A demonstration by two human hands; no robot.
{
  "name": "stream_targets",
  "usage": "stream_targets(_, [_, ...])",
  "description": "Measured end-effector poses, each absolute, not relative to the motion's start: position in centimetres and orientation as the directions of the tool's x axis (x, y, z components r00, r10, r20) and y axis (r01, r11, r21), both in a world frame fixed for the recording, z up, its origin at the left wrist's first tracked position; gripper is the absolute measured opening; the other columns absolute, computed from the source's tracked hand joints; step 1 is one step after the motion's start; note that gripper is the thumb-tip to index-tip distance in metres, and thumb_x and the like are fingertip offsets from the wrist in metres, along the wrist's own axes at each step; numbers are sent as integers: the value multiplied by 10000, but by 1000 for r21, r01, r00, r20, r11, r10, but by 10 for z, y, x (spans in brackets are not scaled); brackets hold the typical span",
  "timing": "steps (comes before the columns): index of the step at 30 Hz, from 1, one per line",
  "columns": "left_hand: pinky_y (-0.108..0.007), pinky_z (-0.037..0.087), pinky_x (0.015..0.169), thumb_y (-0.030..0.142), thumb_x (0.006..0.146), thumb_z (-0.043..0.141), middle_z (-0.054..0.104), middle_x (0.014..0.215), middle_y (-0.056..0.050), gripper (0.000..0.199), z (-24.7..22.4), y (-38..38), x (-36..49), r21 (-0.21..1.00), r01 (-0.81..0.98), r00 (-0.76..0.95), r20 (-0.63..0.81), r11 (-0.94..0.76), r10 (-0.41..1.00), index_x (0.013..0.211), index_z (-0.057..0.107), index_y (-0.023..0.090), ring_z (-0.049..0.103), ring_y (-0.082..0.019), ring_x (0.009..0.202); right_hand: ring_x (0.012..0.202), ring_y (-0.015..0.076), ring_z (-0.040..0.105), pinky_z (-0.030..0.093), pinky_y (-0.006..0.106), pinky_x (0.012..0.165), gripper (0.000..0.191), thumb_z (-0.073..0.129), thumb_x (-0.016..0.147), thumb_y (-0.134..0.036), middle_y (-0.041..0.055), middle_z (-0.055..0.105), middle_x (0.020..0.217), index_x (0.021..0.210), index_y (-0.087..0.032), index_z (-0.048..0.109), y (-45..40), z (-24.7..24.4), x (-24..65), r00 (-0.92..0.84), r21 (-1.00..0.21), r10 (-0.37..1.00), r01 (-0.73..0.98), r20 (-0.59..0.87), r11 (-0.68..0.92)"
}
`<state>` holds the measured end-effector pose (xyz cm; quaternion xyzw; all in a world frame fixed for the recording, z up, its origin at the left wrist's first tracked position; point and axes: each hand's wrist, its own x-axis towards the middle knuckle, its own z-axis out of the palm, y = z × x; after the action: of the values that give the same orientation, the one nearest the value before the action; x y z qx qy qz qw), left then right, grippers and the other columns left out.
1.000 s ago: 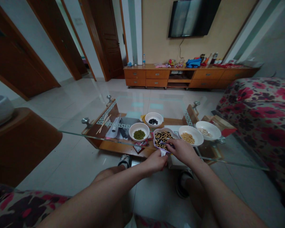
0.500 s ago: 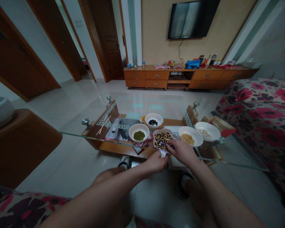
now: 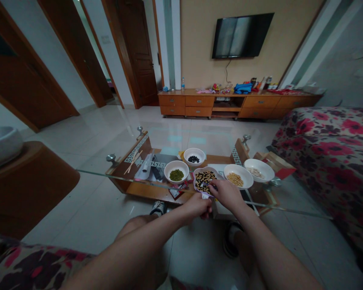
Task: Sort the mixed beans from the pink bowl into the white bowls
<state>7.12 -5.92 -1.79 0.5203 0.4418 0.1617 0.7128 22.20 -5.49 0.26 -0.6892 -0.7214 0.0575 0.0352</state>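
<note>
Glass tabletop (image 3: pixel 93 172) under you: your left hand (image 3: pixel 196 206) pinches a small white slip (image 3: pixel 204 195) at the bean bowl (image 3: pixel 208 168); your right hand (image 3: pixel 226 194) curls above, its grip unclear.

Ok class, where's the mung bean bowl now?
In the head view, the white mung bean bowl sits just left of the purple-rimmed dish of mixed beans and below the black bean bowl in the picture.

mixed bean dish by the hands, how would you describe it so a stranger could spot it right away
On the glass-topped coffee table, five dishes sit in a loose row. Find the one at the person's right hand: a scalloped, purple-rimmed dish, the only one holding mixed black and yellow beans.
</note>
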Motion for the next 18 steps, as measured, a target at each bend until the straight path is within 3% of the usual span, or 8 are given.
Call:
stream_targets(4, [-229,365,434,180,790,462,501,572,38,67,-17,-59,72,878,209,554,-470,432,687,735,499,174,424,-89,398,839,203,655,388,269,663,309,431,945,-381,79,720,923,972,-227,698,-54,3,222,-53,-136,998,989,-22,49])
stream_targets(11, [-233,383,408,232,799,458,576,615,-10,143,-18,-46,66,839,424,594,-542,342,595,698,533,164,480,-111,402,846,202,659,380,264,646,322,434,939,-397,78,722,920,973,-224,703,-53,4,222,-37,-152,999,988,-25,33])
stream_targets(18, [-239,373,411,286,851,392,622,639,-46,221,-21,-37,58,869,375,634,-495,324,594,764,556,167,493,-127,424,866,212,660,392,270,663,304,442,938,-389,77,717,932,1006,-236,695,-50,3,220,-47,-141,999,989,-22,43])
